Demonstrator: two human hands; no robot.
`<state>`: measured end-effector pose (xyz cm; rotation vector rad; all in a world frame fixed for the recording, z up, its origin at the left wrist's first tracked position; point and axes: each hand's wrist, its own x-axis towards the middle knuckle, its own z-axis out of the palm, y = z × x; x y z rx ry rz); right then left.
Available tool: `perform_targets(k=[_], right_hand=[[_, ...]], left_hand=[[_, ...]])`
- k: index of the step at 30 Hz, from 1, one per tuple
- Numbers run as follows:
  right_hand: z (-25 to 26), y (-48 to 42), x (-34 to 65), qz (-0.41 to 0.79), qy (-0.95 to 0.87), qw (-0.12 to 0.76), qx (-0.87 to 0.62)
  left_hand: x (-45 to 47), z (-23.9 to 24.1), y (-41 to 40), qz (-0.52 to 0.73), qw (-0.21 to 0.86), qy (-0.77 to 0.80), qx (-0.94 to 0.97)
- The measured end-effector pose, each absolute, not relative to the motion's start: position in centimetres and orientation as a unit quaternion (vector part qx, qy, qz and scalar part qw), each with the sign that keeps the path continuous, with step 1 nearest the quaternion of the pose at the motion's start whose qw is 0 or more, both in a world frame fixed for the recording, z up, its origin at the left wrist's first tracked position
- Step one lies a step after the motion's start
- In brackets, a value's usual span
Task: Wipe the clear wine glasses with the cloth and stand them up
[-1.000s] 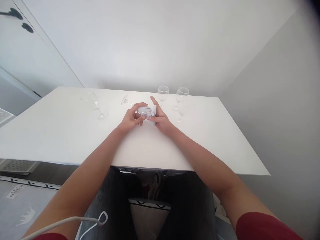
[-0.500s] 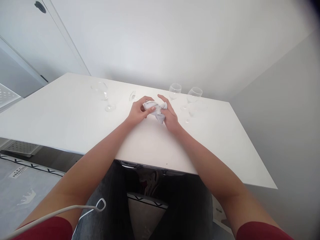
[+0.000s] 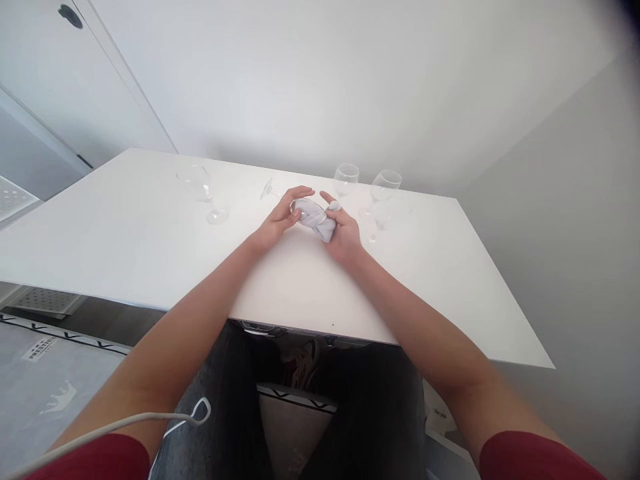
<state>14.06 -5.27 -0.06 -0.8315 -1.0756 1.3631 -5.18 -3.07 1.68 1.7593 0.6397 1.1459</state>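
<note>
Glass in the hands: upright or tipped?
Tipped. The wine glass lies sideways between both hands, foot toward the far left, cloth at its bowl.

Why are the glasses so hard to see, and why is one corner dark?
Head view: bright, even light washes the clear wine glasses into the white table; shadows are faint. The top right corner darkens from lens vignetting, and the table edges look bent by the wide lens.

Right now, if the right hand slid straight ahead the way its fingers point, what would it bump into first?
Probably the upright wine glass just beyond the right hand, which grips a grey cloth. Depth is hard to judge.
</note>
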Motion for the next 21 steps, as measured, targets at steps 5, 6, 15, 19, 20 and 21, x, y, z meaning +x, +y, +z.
perform_targets(k=[5,6,15,19,20,21], right_hand=[[0.0,-5.0,14.5,0.626,-0.430,0.557,-0.335],[0.1,-5.1,14.5,0.621,-0.431,0.560,-0.339],[2.0,-7.5,14.1,0.423,-0.631,0.536,-0.368],[1.7,-7.9,13.7,0.376,-0.723,0.455,-0.358],[1.6,-7.9,13.5,0.368,-0.737,0.443,-0.355],[1.4,-7.8,13.4,0.358,-0.743,0.440,-0.354]], left_hand=[[-5.1,2.0,-3.3,0.438,0.499,0.229,0.712],[-5.1,2.0,-3.2,0.432,0.504,0.230,0.712],[-5.3,0.9,-2.1,0.473,0.439,0.298,0.704],[-5.5,0.3,-1.6,0.481,0.417,0.368,0.678],[-5.5,0.2,-1.6,0.484,0.415,0.376,0.673],[-5.5,0.2,-1.6,0.486,0.417,0.377,0.669]])
